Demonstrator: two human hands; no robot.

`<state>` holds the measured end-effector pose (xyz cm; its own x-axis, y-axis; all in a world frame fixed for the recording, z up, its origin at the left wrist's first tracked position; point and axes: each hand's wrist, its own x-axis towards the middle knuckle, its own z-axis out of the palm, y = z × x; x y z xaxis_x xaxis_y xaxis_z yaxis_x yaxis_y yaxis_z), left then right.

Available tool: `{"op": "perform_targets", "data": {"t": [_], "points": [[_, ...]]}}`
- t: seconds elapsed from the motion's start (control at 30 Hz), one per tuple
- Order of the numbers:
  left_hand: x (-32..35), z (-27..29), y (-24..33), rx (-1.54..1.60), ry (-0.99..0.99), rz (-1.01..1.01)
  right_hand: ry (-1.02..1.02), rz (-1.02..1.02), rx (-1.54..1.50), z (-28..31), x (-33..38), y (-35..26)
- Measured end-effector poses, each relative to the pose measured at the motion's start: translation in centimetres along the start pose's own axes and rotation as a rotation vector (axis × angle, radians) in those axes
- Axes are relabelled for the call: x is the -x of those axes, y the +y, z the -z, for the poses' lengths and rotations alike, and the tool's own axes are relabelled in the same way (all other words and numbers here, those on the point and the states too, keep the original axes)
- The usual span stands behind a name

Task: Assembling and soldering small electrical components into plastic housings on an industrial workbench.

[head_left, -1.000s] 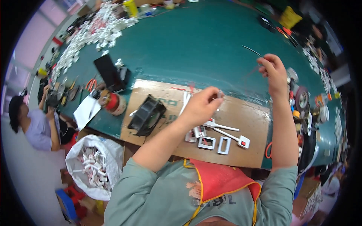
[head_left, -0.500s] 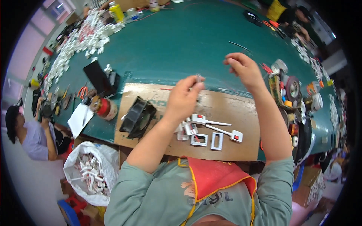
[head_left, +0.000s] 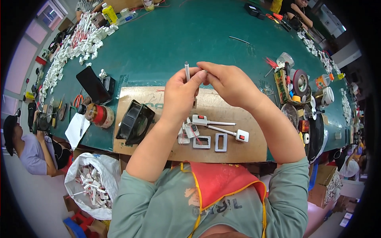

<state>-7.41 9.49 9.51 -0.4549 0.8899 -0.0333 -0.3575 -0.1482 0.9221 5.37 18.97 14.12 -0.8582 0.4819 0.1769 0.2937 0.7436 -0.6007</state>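
My left hand (head_left: 178, 95) is closed around a slim white rod with a grey tip (head_left: 187, 72), which points up and away from me. My right hand (head_left: 234, 84) meets it, thumb and fingers pinched together beside the left thumb. Whatever sits in that pinch is hidden by the fingers. Nearer to me on a cardboard sheet (head_left: 250, 135) lie two white switch pieces with red buttons and white stems, one on the left (head_left: 199, 120) and one on the right (head_left: 242, 136). Two white rectangular frames (head_left: 221, 142) and several small white housings with red wires (head_left: 191, 131) lie beside them.
A black fan (head_left: 135, 121) stands on the cardboard's left side. Beyond it are a red-banded jar (head_left: 100, 115) and a propped phone (head_left: 93, 85). A cluttered tool box (head_left: 282, 85) with tape is on the right. A white sack of parts (head_left: 81, 158) stands lower left. Other people sit around the table.
My right hand has come left and down to meet my left hand, and its fingers have closed. The white rod now shows upright in my left hand. The whole view has shifted slightly.
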Motion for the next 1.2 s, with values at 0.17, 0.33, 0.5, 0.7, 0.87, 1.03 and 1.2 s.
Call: {"op": "perform_targets", "data": {"t": [0.17, 0.33, 0.5, 0.7, 0.87, 1.03, 1.2], "points": [[0.2, 0.3, 0.3, 0.016, 0.048, -0.005, -0.023, 0.003, 0.031, -0.3, 0.1, 0.2], [0.8, 0.4, 0.7, 0.033, 0.012, -0.126, -0.251, -0.156, -0.045, 0.4, 0.3, 0.0], [1.1, 1.1, 0.4, -0.156, -0.027, -0.211, -0.302, -0.07, 0.06, 0.3, 0.6, 0.1], [1.6, 0.9, 0.7, -0.152, -0.072, -0.191, -0.385, -0.16, -0.127, 0.3, 0.5, 0.0], [1.6, 1.3, 0.4, 0.018, -0.054, -0.097, -0.403, -0.213, -0.372, 0.7, 0.5, -0.5], [1.5, 1.6, 0.4, 0.018, -0.083, -0.139, -0.455, -0.238, -0.459, 0.9, 0.2, -0.3], [1.5, 1.6, 0.6, 0.012, -0.11, -0.186, -0.514, -0.32, -0.46, 1.3, -0.1, -0.1]]}}
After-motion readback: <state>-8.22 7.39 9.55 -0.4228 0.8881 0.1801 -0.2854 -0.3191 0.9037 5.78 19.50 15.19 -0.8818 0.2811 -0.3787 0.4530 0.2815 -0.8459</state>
